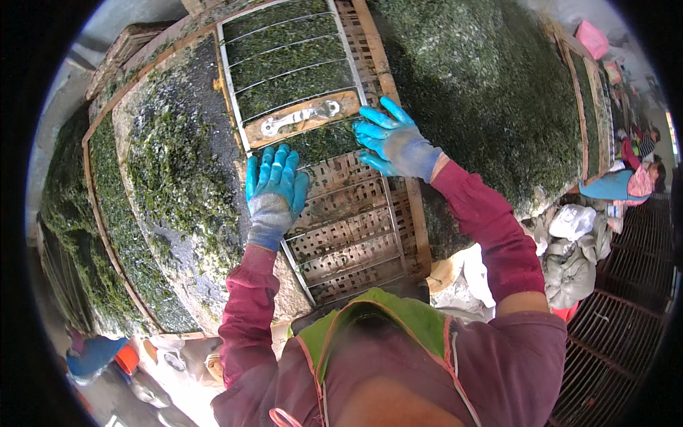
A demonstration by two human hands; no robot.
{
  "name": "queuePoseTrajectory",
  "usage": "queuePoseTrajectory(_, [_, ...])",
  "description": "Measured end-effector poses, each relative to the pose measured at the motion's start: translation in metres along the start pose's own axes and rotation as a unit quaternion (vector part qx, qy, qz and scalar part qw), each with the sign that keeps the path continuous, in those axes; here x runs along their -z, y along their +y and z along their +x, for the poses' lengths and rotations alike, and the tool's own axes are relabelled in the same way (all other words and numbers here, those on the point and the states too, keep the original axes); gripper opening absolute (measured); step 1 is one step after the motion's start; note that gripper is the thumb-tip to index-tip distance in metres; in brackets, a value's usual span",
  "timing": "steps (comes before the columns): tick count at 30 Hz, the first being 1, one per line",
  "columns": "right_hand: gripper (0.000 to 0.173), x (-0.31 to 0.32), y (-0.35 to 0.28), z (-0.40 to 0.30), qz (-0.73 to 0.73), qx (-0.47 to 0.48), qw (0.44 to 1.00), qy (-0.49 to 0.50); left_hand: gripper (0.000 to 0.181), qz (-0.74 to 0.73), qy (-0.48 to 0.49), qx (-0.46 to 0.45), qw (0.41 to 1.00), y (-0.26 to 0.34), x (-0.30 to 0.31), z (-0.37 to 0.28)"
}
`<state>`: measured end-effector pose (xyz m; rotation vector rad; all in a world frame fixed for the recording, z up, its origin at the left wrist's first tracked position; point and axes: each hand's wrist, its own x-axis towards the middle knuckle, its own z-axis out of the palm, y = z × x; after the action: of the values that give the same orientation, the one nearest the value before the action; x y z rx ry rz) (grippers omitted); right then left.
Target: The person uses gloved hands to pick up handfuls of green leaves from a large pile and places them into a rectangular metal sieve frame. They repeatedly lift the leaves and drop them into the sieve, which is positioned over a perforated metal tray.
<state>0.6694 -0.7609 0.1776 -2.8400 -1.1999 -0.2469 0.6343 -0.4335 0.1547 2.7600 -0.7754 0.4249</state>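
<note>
My left hand (274, 192), in a blue-coated grey glove, lies palm down with fingers slightly apart at the left side of a metal frame with thin crossbars (349, 50). My right hand (395, 140), gloved alike, rests with spread fingers at the frame's right side. Between and beyond them is a wooden board with a white metal handle (301, 118), set on the frame. Chopped green leaves (328, 143) fill the frame's far part; its near part shows a bare perforated tray (347, 213). Neither hand is closed around anything.
Large heaps of chopped leaves lie at right (496, 101) and left (179, 160), with wooden-edged trays (577, 101) beyond. Plastic bags (572, 221) stand at right near a slatted floor (619, 299). Other people (640, 179) are at the far right; an orange bucket (127, 358) is lower left.
</note>
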Motion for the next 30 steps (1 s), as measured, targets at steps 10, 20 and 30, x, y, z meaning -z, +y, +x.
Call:
queuePoseTrajectory(10, [0.099, -0.028, -0.005, 0.071, 0.094, -0.024, 0.983, 0.158, 0.037, -0.032, 0.043, 0.089, 0.995, -0.011, -0.002, -0.022])
queuePoseTrajectory(20, [0.046, -0.05, -0.033, 0.071, 0.084, 0.177, 0.976, 0.1, 0.06, -0.067, 0.341, 0.292, 0.891, 0.0, -0.016, -0.015])
queuePoseTrajectory(30, [0.051, -0.014, -0.06, 0.066, 0.145, 0.072, 0.973, 0.166, 0.057, -0.028, 0.009, 0.098, 0.995, 0.032, -0.01, 0.011])
